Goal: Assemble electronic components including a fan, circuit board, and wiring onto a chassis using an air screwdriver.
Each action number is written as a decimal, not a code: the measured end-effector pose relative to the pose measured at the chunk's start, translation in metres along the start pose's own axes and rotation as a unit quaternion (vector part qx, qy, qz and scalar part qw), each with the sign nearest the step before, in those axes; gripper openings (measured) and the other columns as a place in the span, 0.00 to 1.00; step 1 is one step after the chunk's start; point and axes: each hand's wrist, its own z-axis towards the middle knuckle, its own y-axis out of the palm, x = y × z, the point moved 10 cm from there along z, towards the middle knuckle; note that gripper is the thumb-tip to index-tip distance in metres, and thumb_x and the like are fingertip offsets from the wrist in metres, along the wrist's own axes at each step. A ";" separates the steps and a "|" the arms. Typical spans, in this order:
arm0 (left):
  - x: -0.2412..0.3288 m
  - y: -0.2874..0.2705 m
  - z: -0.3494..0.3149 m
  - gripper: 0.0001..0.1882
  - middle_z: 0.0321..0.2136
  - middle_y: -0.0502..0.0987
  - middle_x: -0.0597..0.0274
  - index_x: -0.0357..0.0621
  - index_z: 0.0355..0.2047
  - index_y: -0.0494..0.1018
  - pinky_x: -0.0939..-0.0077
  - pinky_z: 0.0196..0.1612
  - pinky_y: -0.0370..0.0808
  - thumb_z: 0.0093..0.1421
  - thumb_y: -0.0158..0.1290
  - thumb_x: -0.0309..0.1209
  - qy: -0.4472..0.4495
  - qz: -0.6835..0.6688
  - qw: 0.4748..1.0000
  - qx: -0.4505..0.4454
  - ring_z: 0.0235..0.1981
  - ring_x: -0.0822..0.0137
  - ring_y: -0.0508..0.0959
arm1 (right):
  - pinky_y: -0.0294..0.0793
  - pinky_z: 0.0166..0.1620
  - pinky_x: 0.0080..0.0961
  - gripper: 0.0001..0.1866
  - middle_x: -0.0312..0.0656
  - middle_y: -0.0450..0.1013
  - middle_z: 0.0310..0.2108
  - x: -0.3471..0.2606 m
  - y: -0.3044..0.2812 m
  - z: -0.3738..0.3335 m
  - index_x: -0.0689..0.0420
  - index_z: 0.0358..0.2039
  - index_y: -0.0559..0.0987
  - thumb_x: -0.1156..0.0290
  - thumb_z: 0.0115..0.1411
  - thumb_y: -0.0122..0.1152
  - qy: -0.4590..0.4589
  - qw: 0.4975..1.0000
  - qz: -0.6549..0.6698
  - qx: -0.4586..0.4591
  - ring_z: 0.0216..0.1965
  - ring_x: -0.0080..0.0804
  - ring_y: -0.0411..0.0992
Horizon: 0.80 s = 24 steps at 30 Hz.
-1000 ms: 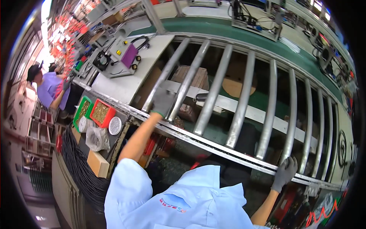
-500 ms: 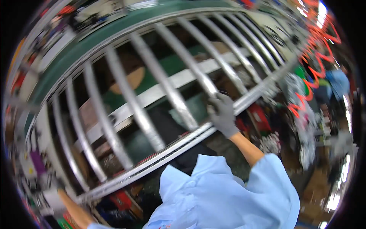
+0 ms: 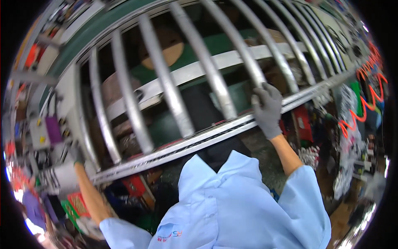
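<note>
In the head view, my gloved right hand (image 3: 268, 111) is half-curled over the near rail (image 3: 199, 138), fingertips beside a roller end; I cannot tell how firmly it grips. My left hand (image 3: 75, 152) is blurred, its opening and hold unclear. I count two hands, one roller conveyor, at least nine metal rollers (image 3: 206, 66). The near rail spans between my hands, rollers beyond.

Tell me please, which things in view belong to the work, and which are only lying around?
Apparently in use:
metal rollers
near rail, touched by the right hand

Apparently only lying nearby:
red bin
green bin
round brown piece below the rollers
</note>
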 end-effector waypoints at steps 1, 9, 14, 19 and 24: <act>0.025 0.020 -0.020 0.16 0.54 0.63 0.57 0.50 0.52 0.72 0.72 0.47 0.63 0.63 0.53 0.32 0.085 0.111 0.990 -0.004 0.44 0.64 0.62 | 0.66 0.57 0.45 0.13 0.47 0.74 0.49 0.001 0.002 0.000 0.53 0.42 0.80 0.70 0.55 0.63 0.005 1.000 0.007 -0.007 0.52 0.49 0.70; 0.199 0.208 -0.215 0.50 0.69 0.53 0.33 0.32 0.70 0.50 0.56 0.72 0.48 0.58 0.59 0.49 0.236 0.111 0.965 0.026 0.71 0.41 0.51 | 0.64 0.60 0.44 0.13 0.45 0.73 0.53 0.003 0.002 -0.002 0.52 0.44 0.81 0.67 0.57 0.63 -0.001 1.000 0.000 -0.016 0.56 0.47 0.68; 0.277 0.344 -0.356 0.48 0.70 0.52 0.38 0.34 0.71 0.48 0.53 0.74 0.46 0.61 0.56 0.49 0.269 0.122 0.946 -0.135 0.73 0.42 0.48 | 0.63 0.61 0.45 0.16 0.47 0.72 0.55 0.007 0.001 -0.003 0.53 0.46 0.81 0.67 0.57 0.64 0.012 1.000 0.009 0.000 0.58 0.48 0.67; 0.335 0.402 -0.464 0.43 0.70 0.54 0.40 0.34 0.69 0.53 0.55 0.74 0.48 0.60 0.55 0.44 0.323 0.107 0.910 -0.237 0.73 0.42 0.49 | 0.63 0.62 0.43 0.18 0.49 0.71 0.55 -0.001 -0.001 -0.001 0.55 0.48 0.80 0.67 0.57 0.65 0.005 0.998 0.069 0.002 0.58 0.48 0.67; 0.359 0.417 -0.495 0.39 0.69 0.58 0.43 0.34 0.67 0.58 0.52 0.73 0.48 0.60 0.56 0.42 0.404 0.184 0.870 -0.216 0.73 0.44 0.51 | 0.65 0.62 0.40 0.25 0.55 0.70 0.56 -0.022 0.011 0.030 0.62 0.55 0.74 0.65 0.60 0.66 -0.055 0.977 0.205 -0.010 0.60 0.52 0.67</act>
